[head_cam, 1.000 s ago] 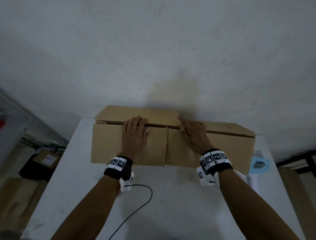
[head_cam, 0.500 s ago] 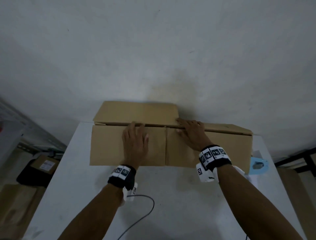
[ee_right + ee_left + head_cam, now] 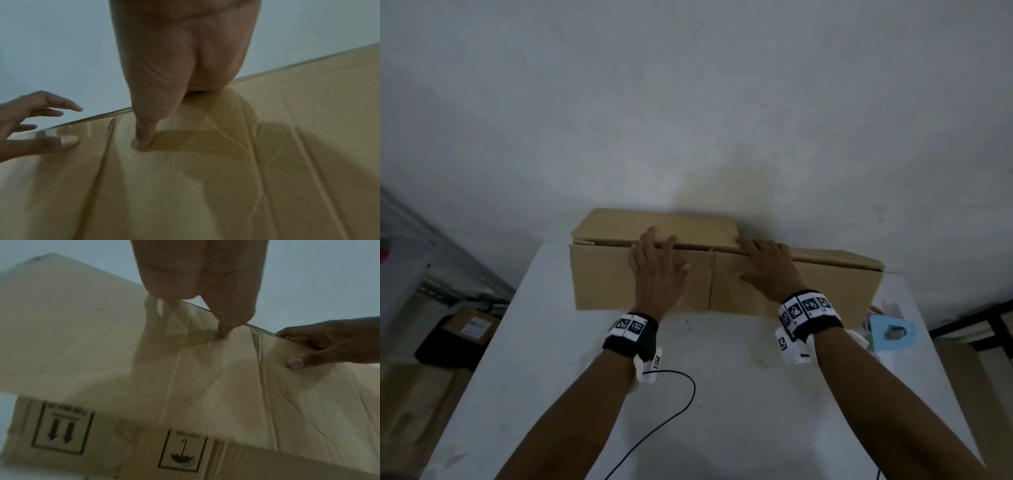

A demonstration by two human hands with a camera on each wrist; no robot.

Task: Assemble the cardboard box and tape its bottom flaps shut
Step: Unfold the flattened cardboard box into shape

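A flattened brown cardboard box lies along the far edge of the white table, against the wall. My left hand lies on its left half with fingers straight and spread, reaching over the upper fold onto the back flap, thumb pressed on the panel. In the right wrist view the left hand shows those spread fingers. My right hand grips the upper edge just right of the centre crease, fingers curled over it and thumb on the front. The left wrist view shows printed arrow and umbrella marks on the box.
A light blue tape dispenser sits at the table's right edge, just behind my right wrist. A thin black cable loops over the table by my left forearm. On the floor to the left are a labelled carton and flat cardboard.
My left hand slid forward, its fingertips now over the upper fold onto the back flap. The right hand stays on the upper edge.
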